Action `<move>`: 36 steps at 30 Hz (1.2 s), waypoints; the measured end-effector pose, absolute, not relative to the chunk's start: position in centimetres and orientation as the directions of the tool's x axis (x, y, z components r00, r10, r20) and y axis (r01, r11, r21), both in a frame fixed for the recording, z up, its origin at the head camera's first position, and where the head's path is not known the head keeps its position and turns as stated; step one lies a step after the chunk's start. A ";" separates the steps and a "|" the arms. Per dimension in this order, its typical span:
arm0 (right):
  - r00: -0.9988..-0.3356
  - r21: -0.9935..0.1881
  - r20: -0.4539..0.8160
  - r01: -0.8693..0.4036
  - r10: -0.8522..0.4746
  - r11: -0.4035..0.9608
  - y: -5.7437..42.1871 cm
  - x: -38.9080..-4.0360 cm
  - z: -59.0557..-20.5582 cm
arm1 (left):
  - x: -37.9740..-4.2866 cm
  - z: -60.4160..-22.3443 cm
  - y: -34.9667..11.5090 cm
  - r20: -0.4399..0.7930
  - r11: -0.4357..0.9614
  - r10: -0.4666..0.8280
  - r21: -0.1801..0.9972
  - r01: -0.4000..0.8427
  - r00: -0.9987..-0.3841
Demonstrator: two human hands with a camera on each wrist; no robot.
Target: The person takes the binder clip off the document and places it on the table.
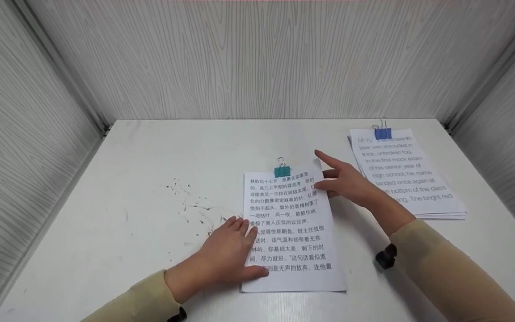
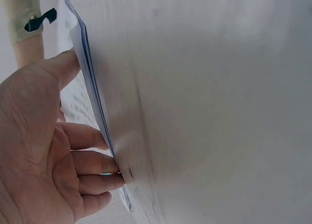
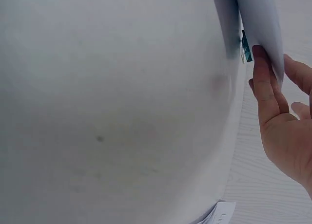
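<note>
A stack of printed paper (image 1: 291,232) with Chinese text lies in front of me, held at its top by a teal binder clip (image 1: 282,171). My left hand (image 1: 228,250) rests along the stack's left side, fingertips at the edge and thumb lying on the lower text. At the upper right edge, my right hand (image 1: 347,181) pinches the paper, which curves up off the table there. In the right wrist view, fingers (image 3: 263,83) lie under the raised paper, with the thumb side above it. The teal clip (image 3: 246,46) shows just beyond them.
To the right lies a second paper stack (image 1: 400,174) with English text and a blue binder clip (image 1: 382,133), close beside my right forearm. Dark specks and scratches (image 1: 199,208) mark the white table (image 1: 150,152) at left. Wood-grain panels (image 1: 275,58) enclose the back and sides.
</note>
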State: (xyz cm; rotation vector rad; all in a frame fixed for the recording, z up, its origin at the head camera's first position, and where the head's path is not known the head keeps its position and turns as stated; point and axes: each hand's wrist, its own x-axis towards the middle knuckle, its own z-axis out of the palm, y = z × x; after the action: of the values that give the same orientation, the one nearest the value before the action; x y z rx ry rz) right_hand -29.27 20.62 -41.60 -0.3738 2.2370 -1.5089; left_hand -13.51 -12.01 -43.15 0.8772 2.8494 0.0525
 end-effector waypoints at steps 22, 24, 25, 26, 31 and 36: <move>-0.891 -0.902 -0.177 -0.023 -0.419 0.431 20.1 -30.4 -42.9 | -14.0 -43.1 -11.8 -0.112 0.836 0.548 0.094 0.540 -0.829; -0.892 -0.908 -0.156 -0.039 -0.424 0.417 20.1 -30.3 -42.8 | -14.3 -42.8 -11.8 -0.078 0.840 0.541 0.102 0.533 -0.837; -0.892 -0.911 -0.146 -0.047 -0.427 0.409 20.1 -30.2 -42.7 | -14.5 -42.7 -11.8 -0.056 0.841 0.536 0.115 0.528 -0.842; -0.893 -0.917 -0.137 -0.049 -0.429 0.396 20.1 -30.0 -42.6 | -14.8 -42.5 -11.9 -0.032 0.841 0.532 0.132 0.524 -0.846; -0.898 -0.943 -0.085 -0.067 -0.432 0.326 20.2 -29.6 -42.3 | -16.5 -41.0 -12.4 0.113 0.825 0.477 0.284 0.489 -0.872; -0.907 -0.964 -0.041 -0.075 -0.420 0.255 20.3 -28.9 -41.8 | -18.5 -38.9 -12.9 0.218 0.765 0.358 0.488 0.420 -0.908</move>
State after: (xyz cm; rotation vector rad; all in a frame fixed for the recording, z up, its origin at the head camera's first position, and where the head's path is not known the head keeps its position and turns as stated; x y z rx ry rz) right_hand -28.93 20.31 -41.77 -0.4576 2.2412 -1.6961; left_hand -18.48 -12.95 -38.86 0.6758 3.0564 0.8885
